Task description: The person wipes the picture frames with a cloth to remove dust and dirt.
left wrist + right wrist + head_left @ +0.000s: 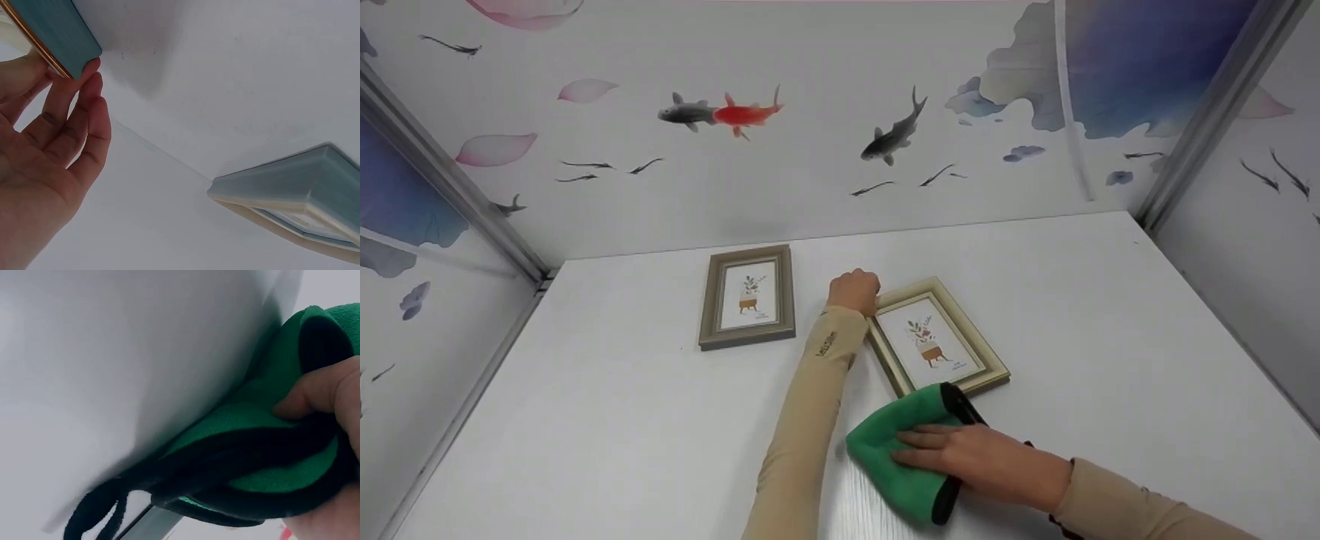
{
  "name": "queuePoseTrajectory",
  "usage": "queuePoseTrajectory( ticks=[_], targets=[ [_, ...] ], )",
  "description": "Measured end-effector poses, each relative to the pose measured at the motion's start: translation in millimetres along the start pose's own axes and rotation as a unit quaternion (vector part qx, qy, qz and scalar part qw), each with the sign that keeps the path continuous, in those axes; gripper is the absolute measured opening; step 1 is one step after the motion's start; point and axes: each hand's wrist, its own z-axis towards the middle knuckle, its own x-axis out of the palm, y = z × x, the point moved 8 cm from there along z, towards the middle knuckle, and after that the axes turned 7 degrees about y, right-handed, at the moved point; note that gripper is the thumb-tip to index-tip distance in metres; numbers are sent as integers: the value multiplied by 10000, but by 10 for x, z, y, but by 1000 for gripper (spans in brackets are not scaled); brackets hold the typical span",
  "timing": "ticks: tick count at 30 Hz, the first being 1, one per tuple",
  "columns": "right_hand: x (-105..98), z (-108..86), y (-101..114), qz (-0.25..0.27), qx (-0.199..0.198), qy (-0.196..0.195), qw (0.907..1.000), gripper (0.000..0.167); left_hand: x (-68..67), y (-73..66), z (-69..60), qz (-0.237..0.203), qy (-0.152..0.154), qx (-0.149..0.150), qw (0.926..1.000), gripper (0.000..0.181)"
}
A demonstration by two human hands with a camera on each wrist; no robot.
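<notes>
My left hand point(855, 292) pinches the upper left corner of a pale gold picture frame point(994, 364), which lies turned on the table. In the left wrist view that left hand point(56, 135) has thumb and fingertips at the corner of the frame point(56, 28). My right hand point(986, 461) holds a folded green cloth point(885, 442) with black edging, at the frame's lower edge and hiding part of it. Close up in the right wrist view, the thumb of the right hand point(332, 394) presses into the green cloth point(242, 410).
A second, brownish picture frame point(709, 300) lies to the left of my left forearm. The white table point(622, 420) ends at a back wall point(810, 202) painted with fish and petals. Metal posts point(1207, 120) stand at the back corners.
</notes>
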Motion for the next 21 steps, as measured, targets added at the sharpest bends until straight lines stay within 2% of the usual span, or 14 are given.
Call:
queuePoseTrajectory(
  ticks=[4,7,11,17,19,21],
  targets=[
    [-3,-46,-69,283,-6,-35,9996,60,-1,31,0,-122,94,-14,9999,18],
    [-10,-192,-230,577,117,-27,9983,60,13,31,-6,-150,228,10,9996,18],
    [-63,-454,-483,694,399,-27,9968,63,35,5,8,-58,314,124,9994,19],
    [-208,-835,-847,609,1196,157,9908,58,46,-17,-12,248,237,244,9991,19],
    [-268,-947,-948,575,1397,130,9884,56,48,-36,-41,507,92,218,9984,18],
    [-341,-1051,-1041,595,1565,33,9859,53,51,-83,-92,975,-142,132,9951,18]
  ],
)
